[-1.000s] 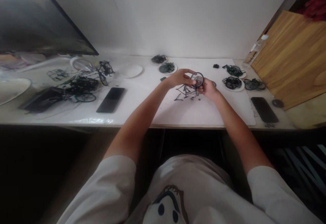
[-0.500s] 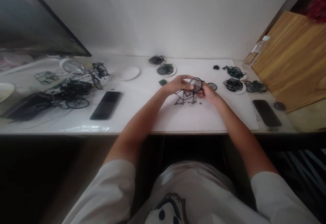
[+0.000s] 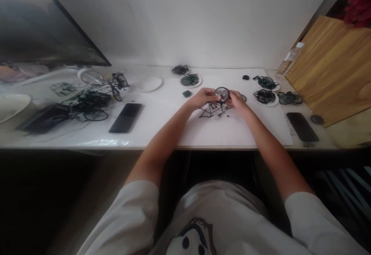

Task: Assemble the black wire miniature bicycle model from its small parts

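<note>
A small black spoked wheel (image 3: 221, 94) is held upright between my hands over the white board. My left hand (image 3: 203, 97) is closed on its left side, the thumb lying near the hub. At its right edge, my right hand (image 3: 235, 100) has its fingers closed on the wheel or a part joined to it; which one is hidden. Below my hands a thin dark miniature bicycle frame (image 3: 206, 111) lies on the board, with small parts (image 3: 222, 113) beside it. Another wheel (image 3: 244, 97) shows partly behind my right hand.
Plates with dark bicycle parts (image 3: 189, 80) (image 3: 266, 97) stand behind and to the right. Assembled miniature bicycles (image 3: 92, 100) crowd the left. A phone (image 3: 125, 118) lies left, another dark phone (image 3: 302, 126) right. A bottle (image 3: 290, 60) leans by the wooden panel (image 3: 339, 69).
The view has shifted slightly. The wheel stays between my hands and now shows more face-on, and my right fingers have moved a little at its edge.
</note>
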Demonstrator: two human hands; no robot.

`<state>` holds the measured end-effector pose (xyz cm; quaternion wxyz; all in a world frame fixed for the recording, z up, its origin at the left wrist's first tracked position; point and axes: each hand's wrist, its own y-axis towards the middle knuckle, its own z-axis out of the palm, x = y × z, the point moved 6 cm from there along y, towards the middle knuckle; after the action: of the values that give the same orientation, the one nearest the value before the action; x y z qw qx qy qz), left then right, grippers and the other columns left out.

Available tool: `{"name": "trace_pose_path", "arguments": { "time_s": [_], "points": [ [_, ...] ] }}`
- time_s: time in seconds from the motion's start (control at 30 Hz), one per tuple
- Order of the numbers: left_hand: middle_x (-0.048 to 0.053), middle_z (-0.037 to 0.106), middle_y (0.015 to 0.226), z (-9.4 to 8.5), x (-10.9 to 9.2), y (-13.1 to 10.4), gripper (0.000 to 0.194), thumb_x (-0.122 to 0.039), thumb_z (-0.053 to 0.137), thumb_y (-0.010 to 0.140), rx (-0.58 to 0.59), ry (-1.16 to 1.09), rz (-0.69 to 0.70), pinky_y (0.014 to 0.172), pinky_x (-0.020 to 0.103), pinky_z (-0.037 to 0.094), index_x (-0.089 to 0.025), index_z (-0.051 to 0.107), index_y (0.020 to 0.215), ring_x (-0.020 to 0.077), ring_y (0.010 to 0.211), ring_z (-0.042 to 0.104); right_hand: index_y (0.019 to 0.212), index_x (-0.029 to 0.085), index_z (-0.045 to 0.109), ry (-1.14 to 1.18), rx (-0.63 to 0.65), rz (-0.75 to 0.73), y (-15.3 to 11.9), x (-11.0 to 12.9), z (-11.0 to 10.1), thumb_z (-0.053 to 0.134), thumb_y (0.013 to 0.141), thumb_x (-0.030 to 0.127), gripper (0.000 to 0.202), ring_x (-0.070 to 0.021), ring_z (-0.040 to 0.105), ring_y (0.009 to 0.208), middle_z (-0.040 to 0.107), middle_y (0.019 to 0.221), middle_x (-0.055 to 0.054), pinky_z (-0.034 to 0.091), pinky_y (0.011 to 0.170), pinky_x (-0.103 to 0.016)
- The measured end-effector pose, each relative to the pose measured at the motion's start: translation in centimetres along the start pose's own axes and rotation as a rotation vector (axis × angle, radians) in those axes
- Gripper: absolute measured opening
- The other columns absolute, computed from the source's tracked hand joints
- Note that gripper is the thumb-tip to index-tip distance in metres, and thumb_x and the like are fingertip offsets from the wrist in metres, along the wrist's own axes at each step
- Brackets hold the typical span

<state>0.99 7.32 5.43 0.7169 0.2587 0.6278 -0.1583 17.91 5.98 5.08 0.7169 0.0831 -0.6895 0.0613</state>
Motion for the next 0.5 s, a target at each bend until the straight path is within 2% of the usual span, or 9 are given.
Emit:
{"name": "trace_pose_path", "arguments": {
  "time_s": [0.1,0.17,0.23,0.5],
  "points": [
    [0.011,0.081,0.094,-1.2,0.0,-0.1,0.048,-0.048,0.102,0.070,-0.067,0.021,-0.006,0.079,0.026,0.062,-0.012,0.085,0.096,0.0135,0.080,0.074,0.068,0.026,0.042,-0.207,-0.154,-0.160,0.0,0.9,-1.3,0.070,0.092,0.074,0.061,-0.0131,0.032,0.055,0.034,0.058,0.004,0.026,0.050,-0.026],
    [0.010,0.081,0.096,-2.1,0.1,0.0,0.048,-0.048,0.102,0.069,-0.122,0.017,-0.002,0.081,0.026,0.061,-0.012,0.085,0.096,0.0131,0.082,0.074,0.067,0.024,0.050,-0.404,-0.194,-0.296,-0.4,1.7,-1.5,0.064,0.096,0.072,0.057,-0.0166,0.044,0.065,0.047,0.064,0.000,0.036,0.059,-0.029],
    [0.010,0.081,0.099,-2.6,0.3,0.0,0.050,-0.049,0.102,0.069,-0.163,0.001,0.009,0.083,0.026,0.061,-0.013,0.084,0.099,0.0130,0.085,0.074,0.070,0.023,0.055,-0.522,-0.202,-0.374,-0.8,2.3,-1.5,0.059,0.100,0.065,0.052,-0.0190,0.050,0.074,0.054,0.070,-0.002,0.040,0.069,-0.030],
    [0.007,0.077,0.096,-4.1,0.9,0.3,0.051,-0.051,0.101,0.070,-0.304,-0.085,0.057,0.092,0.030,0.064,-0.014,0.079,0.098,0.0141,0.088,0.076,0.080,0.024,0.058,-0.633,-0.269,-0.320,-0.6,1.8,-2.1,0.066,0.094,0.044,0.026,-0.0183,0.048,0.073,0.055,0.073,0.001,0.038,0.072,-0.030]
  ]
}}
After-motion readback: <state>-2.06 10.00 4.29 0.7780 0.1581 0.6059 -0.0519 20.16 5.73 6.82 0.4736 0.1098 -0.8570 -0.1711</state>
